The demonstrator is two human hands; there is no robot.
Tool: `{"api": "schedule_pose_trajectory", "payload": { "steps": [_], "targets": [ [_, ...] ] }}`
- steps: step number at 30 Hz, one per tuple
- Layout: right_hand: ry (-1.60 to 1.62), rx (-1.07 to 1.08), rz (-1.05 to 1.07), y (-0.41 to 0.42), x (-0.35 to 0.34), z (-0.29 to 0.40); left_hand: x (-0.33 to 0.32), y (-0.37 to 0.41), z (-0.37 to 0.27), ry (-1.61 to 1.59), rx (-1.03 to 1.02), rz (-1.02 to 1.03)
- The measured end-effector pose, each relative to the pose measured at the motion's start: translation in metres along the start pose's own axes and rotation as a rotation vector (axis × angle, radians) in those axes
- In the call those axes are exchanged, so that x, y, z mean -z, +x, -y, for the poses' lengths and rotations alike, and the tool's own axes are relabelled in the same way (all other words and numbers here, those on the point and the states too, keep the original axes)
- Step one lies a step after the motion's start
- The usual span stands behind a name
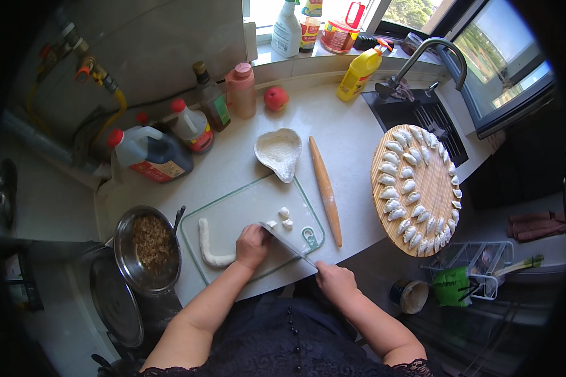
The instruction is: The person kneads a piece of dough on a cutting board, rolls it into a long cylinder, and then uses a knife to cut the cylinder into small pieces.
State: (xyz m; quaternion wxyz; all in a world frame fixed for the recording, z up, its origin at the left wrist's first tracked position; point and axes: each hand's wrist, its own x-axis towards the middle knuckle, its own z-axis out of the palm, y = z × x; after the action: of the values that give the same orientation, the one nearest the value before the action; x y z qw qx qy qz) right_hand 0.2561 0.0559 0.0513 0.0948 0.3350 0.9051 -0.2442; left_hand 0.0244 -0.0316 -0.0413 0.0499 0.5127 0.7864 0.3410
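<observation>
My left hand (pixel 253 247) grips one end of a bent rope of white dough (pixel 209 245) on a green-edged cutting board (pixel 245 203). In my right hand (pixel 336 282) is the handle of a knife (pixel 287 245). Its blade slants across the board, its far end close beside my left fingers. Several small cut dough pieces (pixel 284 212) lie just beyond the blade, one of them right by its tip. My left fingertips are partly hidden behind the hand.
A steel bowl of filling (pixel 152 240) stands at the left. Past the board sit a flour-filled scoop (pixel 278 148) and a wooden rolling pin (pixel 326 191). A round tray (pixel 436 188) of dumplings is at the right, overlapping the sink (pixel 445 127). Bottles (pixel 153 153) and an apple (pixel 276 98) line the back.
</observation>
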Motion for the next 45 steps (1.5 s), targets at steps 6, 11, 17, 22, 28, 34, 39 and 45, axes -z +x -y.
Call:
{"api": "schedule_pose_trajectory", "payload": {
  "steps": [6,11,17,22,28,34,39,45],
  "targets": [
    [0.092,0.012,-0.062,0.028,-0.017,0.005,0.004,-0.013,-0.006,0.019,0.029,0.012],
    [0.078,0.001,-0.159,-0.009,-0.002,0.005,0.001,-0.022,-0.007,-0.011,-0.081,-0.034],
    [0.022,0.006,-0.115,-0.041,-0.002,0.005,0.002,-0.022,-0.018,0.038,-0.148,-0.044],
    [0.054,0.004,-0.136,-0.043,-0.006,0.006,0.001,-0.025,-0.014,0.042,-0.187,-0.04],
    [0.0,-0.075,0.027,-0.027,-0.024,0.01,0.004,-0.024,-0.019,0.082,-0.15,-0.002],
    [0.138,-0.078,-0.176,-0.028,-0.037,0.003,0.014,-0.022,-0.018,-0.025,-0.129,0.049],
    [0.101,-0.01,-0.23,-0.041,-0.023,0.002,0.025,-0.015,-0.008,-0.07,0.025,0.038],
    [0.031,0.064,-0.194,-0.041,-0.019,0.006,0.021,-0.015,0.001,-0.042,0.055,-0.023]
  ]
}}
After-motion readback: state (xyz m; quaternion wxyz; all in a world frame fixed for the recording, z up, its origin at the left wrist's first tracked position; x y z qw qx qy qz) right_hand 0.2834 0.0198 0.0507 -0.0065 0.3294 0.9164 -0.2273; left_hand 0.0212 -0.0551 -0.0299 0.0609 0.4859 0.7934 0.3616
